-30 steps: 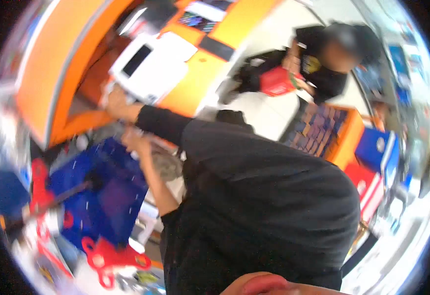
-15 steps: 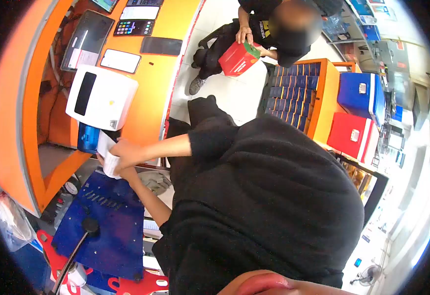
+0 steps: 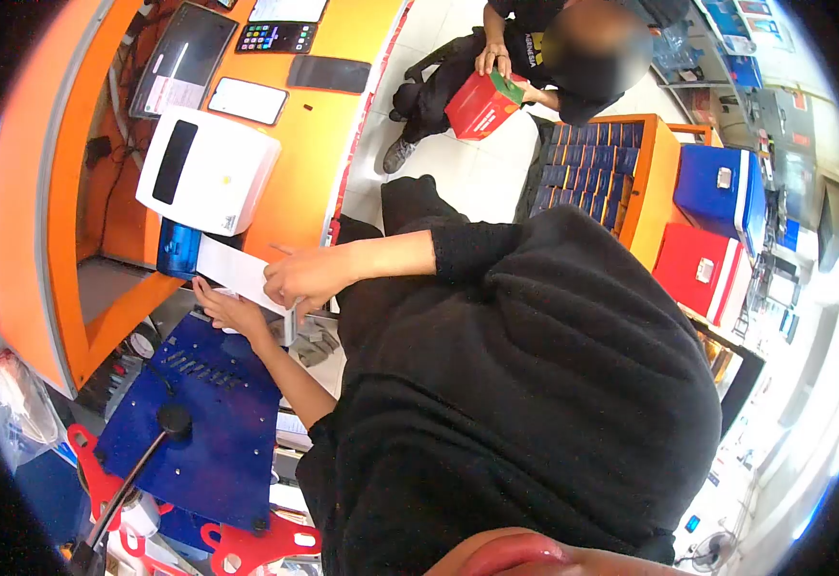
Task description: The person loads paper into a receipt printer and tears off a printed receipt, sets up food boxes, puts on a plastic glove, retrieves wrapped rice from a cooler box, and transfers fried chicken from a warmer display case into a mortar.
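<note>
A long white strip [image 3: 230, 263] runs from the blue translucent part [image 3: 179, 249] under a white device [image 3: 207, 171] on the orange counter. My right hand [image 3: 309, 276], palm down with bent fingers, grips the strip near its far end. My left hand [image 3: 229, 309] holds the strip's lower edge close to the blue part, just above a dark blue board [image 3: 203, 432]. Part of the strip is hidden beneath my right fingers.
Phones [image 3: 249, 101] and a tablet [image 3: 184, 60] lie on the counter [image 3: 295, 202]. A person [image 3: 525, 58] beside it holds a red box [image 3: 482, 106]. Blue [image 3: 717, 187] and red [image 3: 693, 269] coolers stand at right. A thin black arm [image 3: 131, 485] crosses the board's corner.
The strip is now stretched out in view. My right hand has moved right along it, away from the white device, while my left hand stays near the blue part.
</note>
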Available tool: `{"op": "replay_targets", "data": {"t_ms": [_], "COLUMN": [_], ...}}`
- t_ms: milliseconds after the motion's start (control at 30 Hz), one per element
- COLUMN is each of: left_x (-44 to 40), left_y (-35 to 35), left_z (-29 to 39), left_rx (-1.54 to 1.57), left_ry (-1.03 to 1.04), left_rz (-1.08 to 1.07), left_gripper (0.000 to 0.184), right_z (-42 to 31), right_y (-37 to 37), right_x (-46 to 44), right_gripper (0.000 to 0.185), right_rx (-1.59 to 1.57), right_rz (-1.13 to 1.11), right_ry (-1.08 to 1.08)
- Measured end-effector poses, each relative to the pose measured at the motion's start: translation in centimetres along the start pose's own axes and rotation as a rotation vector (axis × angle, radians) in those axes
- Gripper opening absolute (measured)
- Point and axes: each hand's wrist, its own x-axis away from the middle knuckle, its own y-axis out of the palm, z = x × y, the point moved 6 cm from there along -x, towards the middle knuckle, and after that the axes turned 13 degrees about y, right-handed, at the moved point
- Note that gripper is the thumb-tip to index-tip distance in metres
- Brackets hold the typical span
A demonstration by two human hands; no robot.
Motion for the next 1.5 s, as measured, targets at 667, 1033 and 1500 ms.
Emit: {"op": "replay_targets", "data": {"t_ms": [667,1033,1500], "left_x": [-4.8,-5.2,-5.7], "left_y": [-4.3,-1.1,4.0], "left_z": [11.0,11.6,4.9], "left_rx": [-0.088,0.008,0.590], "left_ry": [0.148,0.010,-0.096], "left_rz": [0.052,-0.163,0.130], "left_gripper": [0.079,0.083,0.074], "right_z": [10.5,12.0,17.8], "right_y": [-0.2,1.2,-6.3], "right_x": [8.5,9.2,5.2], "right_gripper": [0.028,0.020,0.030], "right_rx": [0.538,0.497,-0.230], "right_rz": [-0.381,-0.292,0.386], "right_ry": [0.993,0.884,0.742]}}
